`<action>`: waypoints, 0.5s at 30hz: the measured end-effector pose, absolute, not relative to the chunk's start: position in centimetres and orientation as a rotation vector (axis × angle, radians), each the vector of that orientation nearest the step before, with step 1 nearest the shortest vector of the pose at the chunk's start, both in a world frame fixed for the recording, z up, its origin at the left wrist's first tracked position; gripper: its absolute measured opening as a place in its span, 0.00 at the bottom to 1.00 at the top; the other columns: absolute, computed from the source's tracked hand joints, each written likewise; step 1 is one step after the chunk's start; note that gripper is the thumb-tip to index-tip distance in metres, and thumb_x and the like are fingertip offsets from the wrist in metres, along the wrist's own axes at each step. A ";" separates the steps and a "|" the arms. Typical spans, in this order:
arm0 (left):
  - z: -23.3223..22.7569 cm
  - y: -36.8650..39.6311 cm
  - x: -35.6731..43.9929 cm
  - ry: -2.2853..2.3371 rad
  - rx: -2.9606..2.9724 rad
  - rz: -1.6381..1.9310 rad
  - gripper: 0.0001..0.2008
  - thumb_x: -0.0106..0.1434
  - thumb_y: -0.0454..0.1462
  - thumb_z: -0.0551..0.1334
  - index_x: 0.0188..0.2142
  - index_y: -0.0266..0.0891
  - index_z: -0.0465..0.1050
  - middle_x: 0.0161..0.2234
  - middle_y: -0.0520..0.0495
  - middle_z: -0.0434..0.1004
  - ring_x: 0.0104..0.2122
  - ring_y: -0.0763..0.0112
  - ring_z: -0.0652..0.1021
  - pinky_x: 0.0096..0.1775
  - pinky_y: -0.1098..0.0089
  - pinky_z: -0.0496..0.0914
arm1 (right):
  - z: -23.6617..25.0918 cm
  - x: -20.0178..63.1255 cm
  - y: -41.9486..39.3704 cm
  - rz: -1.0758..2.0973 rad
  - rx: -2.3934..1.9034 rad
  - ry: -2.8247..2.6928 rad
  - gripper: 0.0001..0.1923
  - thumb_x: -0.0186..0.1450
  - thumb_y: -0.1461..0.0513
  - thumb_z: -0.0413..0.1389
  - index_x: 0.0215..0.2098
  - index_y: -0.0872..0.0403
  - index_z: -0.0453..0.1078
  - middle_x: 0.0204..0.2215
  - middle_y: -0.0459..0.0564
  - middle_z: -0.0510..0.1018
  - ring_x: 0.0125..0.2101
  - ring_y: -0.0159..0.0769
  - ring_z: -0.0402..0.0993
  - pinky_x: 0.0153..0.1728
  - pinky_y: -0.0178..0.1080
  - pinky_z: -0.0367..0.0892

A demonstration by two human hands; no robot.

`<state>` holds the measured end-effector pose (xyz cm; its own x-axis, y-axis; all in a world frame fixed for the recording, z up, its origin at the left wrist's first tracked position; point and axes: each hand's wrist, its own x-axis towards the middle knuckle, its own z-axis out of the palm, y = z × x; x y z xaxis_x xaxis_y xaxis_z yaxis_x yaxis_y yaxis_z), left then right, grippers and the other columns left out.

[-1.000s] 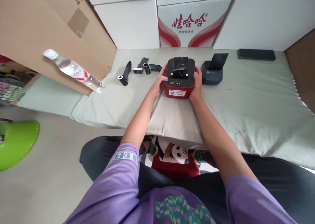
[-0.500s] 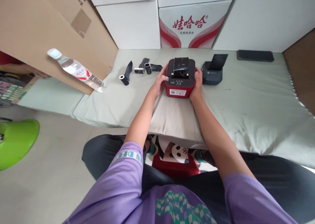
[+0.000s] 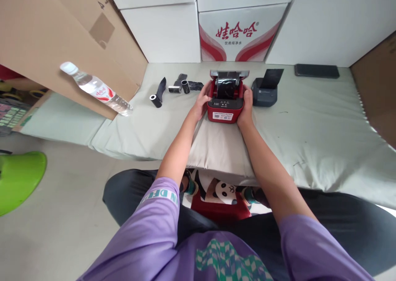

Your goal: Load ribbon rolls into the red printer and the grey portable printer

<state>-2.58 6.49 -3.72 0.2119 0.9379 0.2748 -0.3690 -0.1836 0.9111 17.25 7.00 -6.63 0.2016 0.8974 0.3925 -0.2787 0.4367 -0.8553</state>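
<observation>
- From my remote seat I view a cloth-covered surface (image 3: 309, 145); its front edge runs below the forearms, and pale cloth stretches wide to the right.
- White cartons (image 3: 161, 33) wall off the back; a brown cardboard box (image 3: 62, 46) bounds the left, a clear bottle (image 3: 100, 91) beside it (how full, I cannot tell).
- Mid-surface sits the task's red label printer (image 3: 225, 115), its lid (image 3: 245, 73) raised at the back, a glossy black roll (image 3: 226, 85) inside.
- Room is tight on its right: a dark grey printer (image 3: 265, 96) stands just beside the right hand, a black sheet rising from it.
- Left hand (image 3: 202, 102): curled around the red printer's left side, thumb at the top edge.
- Right hand (image 3: 246, 104): cupping the opposite side; most fingers are hidden.
- Small black rolls (image 3: 156, 101) lie left of the left hand.
</observation>
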 end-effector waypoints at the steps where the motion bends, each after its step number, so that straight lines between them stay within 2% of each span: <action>1: -4.0 6.7 -2.6 0.626 1.219 1.325 0.45 0.52 0.48 0.67 0.69 0.45 0.62 0.76 0.45 0.60 0.78 0.50 0.54 0.75 0.53 0.55 | -6.5 17.2 6.9 0.937 -0.741 -1.033 0.28 0.67 0.36 0.55 0.55 0.40 0.73 0.58 0.46 0.76 0.65 0.44 0.70 0.75 0.57 0.58; 3: -4.4 7.0 -2.8 0.604 1.234 1.324 0.44 0.54 0.48 0.67 0.69 0.45 0.62 0.77 0.46 0.58 0.79 0.50 0.53 0.76 0.53 0.53 | -6.4 17.1 6.8 0.945 -0.772 -0.983 0.28 0.66 0.36 0.57 0.55 0.40 0.73 0.59 0.46 0.77 0.64 0.44 0.71 0.75 0.56 0.58; 7: -4.6 7.2 -2.9 0.624 1.272 1.314 0.37 0.60 0.52 0.65 0.68 0.52 0.65 0.76 0.53 0.60 0.79 0.52 0.53 0.76 0.53 0.51 | -6.7 17.1 7.2 0.958 -0.768 -0.980 0.32 0.62 0.34 0.58 0.55 0.41 0.71 0.59 0.46 0.77 0.64 0.45 0.72 0.74 0.58 0.59; 15: -4.6 7.5 -3.0 0.663 1.286 1.306 0.43 0.54 0.53 0.67 0.68 0.48 0.64 0.77 0.46 0.59 0.78 0.49 0.54 0.76 0.52 0.50 | -7.0 17.4 7.7 0.933 -0.789 -1.017 0.35 0.61 0.33 0.57 0.57 0.43 0.70 0.59 0.48 0.75 0.63 0.45 0.73 0.72 0.59 0.61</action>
<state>-3.04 7.45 -4.55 0.2267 0.9300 0.2893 -0.3158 -0.2108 0.9251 17.38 7.68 -7.01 0.2316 0.9105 0.3426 -0.2633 0.3977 -0.8789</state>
